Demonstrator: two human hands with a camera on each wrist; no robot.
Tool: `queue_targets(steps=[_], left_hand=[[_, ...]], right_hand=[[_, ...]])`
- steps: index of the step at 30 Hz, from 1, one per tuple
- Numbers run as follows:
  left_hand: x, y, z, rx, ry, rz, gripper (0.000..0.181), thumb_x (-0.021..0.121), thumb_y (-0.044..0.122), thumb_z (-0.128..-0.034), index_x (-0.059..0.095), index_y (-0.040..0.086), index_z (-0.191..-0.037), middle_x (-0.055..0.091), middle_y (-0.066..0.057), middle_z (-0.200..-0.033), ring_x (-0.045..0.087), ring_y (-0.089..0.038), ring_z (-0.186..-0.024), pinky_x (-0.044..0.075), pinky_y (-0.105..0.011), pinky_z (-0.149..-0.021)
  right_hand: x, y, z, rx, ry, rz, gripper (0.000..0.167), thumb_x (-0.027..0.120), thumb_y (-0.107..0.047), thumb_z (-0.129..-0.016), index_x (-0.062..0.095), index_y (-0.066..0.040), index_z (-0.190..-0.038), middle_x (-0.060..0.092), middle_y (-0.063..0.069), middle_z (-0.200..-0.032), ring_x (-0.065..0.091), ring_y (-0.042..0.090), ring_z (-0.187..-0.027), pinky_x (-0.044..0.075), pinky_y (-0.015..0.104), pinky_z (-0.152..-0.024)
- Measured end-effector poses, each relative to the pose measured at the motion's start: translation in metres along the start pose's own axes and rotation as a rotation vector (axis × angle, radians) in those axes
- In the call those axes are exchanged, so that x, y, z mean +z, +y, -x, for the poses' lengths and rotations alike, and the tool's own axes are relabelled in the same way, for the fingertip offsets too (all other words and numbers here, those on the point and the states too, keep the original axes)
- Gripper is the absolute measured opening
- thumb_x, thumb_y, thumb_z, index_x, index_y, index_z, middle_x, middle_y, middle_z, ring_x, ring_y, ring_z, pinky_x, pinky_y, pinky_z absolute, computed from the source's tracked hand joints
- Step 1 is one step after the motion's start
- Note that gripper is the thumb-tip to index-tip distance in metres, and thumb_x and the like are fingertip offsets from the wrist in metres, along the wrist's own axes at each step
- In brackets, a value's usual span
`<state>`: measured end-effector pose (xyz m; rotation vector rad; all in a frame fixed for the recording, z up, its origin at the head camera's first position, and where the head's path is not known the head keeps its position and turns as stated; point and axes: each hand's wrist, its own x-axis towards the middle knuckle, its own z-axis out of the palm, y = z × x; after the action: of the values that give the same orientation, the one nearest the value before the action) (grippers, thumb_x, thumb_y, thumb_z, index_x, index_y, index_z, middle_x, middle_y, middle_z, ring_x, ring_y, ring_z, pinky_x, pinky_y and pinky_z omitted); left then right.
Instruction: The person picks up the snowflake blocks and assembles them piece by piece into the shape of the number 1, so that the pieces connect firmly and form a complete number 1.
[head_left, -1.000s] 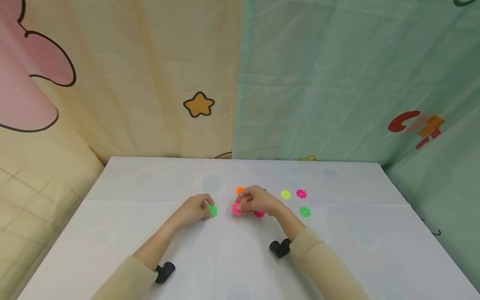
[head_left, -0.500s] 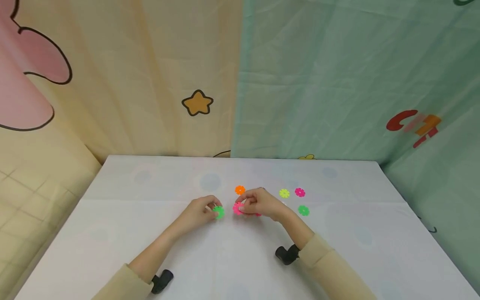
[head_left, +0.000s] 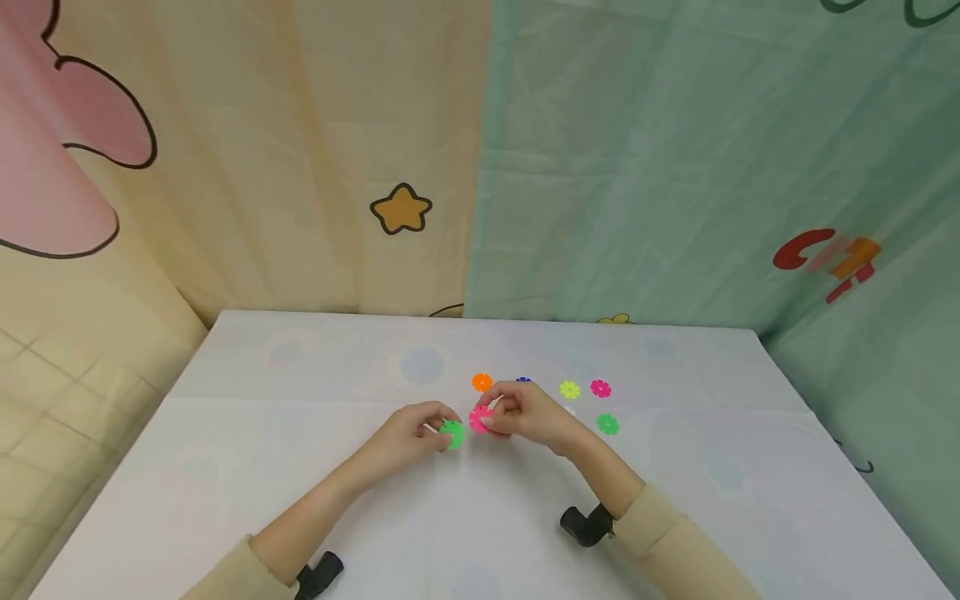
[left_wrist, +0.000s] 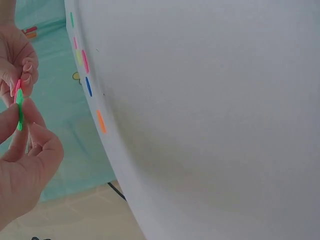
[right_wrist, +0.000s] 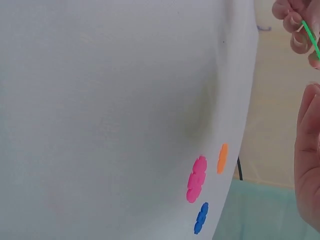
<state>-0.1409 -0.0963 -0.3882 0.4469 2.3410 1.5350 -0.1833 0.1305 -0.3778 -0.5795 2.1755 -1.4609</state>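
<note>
In the head view the left hand pinches a green notched disc between thumb and fingers. Facing it, the right hand pinches a pink disc. Only a narrow gap parts the two discs in that view. The left wrist view shows the green disc edge-on, with the pink one close beside it; whether they touch I cannot tell. Both hands are raised off the table. In the right wrist view the right hand is partly cut off, and its disc is out of sight.
On the white table lie an orange disc, a blue one, a yellow one, a magenta one and a green one. Another pink disc shows in the right wrist view. Curtains stand behind.
The left hand has moved right and slightly nearer the body with its green disc. The right hand has shifted slightly right with its pink disc. The discs held are now closer together.
</note>
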Motion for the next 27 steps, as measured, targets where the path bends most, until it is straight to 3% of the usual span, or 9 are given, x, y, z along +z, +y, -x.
queue_targets(steps=[5, 9, 15, 22, 27], left_hand=[[-0.001, 0.006, 0.001, -0.043, -0.054, 0.167, 0.025, 0.059, 0.011, -0.0899, 0.06, 0.002, -0.114, 0.061, -0.006, -0.089, 0.062, -0.026, -0.086, 0.048, -0.039, -0.08], [0.0, 0.008, 0.003, -0.071, -0.077, 0.271, 0.029, 0.06, 0.011, -0.09, 0.058, -0.002, -0.116, 0.062, -0.005, -0.088, 0.061, -0.026, -0.085, 0.048, -0.035, -0.076], [0.002, 0.012, 0.007, -0.1, -0.085, 0.35, 0.034, 0.061, 0.013, -0.0902, 0.058, -0.003, -0.12, 0.062, -0.003, -0.085, 0.057, -0.02, -0.079, 0.041, -0.023, -0.064], [0.004, 0.012, 0.009, -0.09, -0.085, 0.398, 0.036, 0.061, 0.013, -0.0905, 0.057, -0.005, -0.122, 0.061, -0.001, -0.084, 0.057, -0.017, -0.078, 0.039, -0.02, -0.061], [0.006, 0.014, 0.01, -0.102, -0.062, 0.422, 0.036, 0.061, 0.012, -0.0902, 0.057, -0.006, -0.122, 0.062, 0.0, -0.085, 0.057, -0.015, -0.077, 0.038, -0.018, -0.059]], right_hand=[[0.001, -0.007, 0.005, -0.021, 0.017, -0.023, 0.016, 0.064, -0.004, -0.087, 0.059, 0.001, -0.102, 0.061, 0.01, -0.07, 0.057, 0.045, -0.073, 0.054, 0.035, -0.071], [0.003, -0.01, 0.008, -0.034, 0.026, -0.046, 0.018, 0.064, -0.005, -0.087, 0.059, 0.002, -0.103, 0.063, 0.018, -0.075, 0.057, 0.046, -0.074, 0.054, 0.033, -0.071], [0.006, -0.012, 0.014, -0.059, 0.029, -0.083, 0.019, 0.063, -0.002, -0.087, 0.058, 0.003, -0.104, 0.062, 0.023, -0.078, 0.058, 0.046, -0.075, 0.055, 0.037, -0.073], [0.005, -0.012, 0.015, -0.1, 0.021, -0.104, 0.019, 0.063, -0.004, -0.087, 0.058, 0.002, -0.105, 0.061, 0.029, -0.082, 0.059, 0.045, -0.074, 0.055, 0.043, -0.074], [0.007, -0.011, 0.014, -0.115, 0.06, -0.111, 0.019, 0.064, -0.003, -0.087, 0.059, 0.001, -0.105, 0.063, 0.02, -0.078, 0.059, 0.047, -0.076, 0.055, 0.04, -0.072]])
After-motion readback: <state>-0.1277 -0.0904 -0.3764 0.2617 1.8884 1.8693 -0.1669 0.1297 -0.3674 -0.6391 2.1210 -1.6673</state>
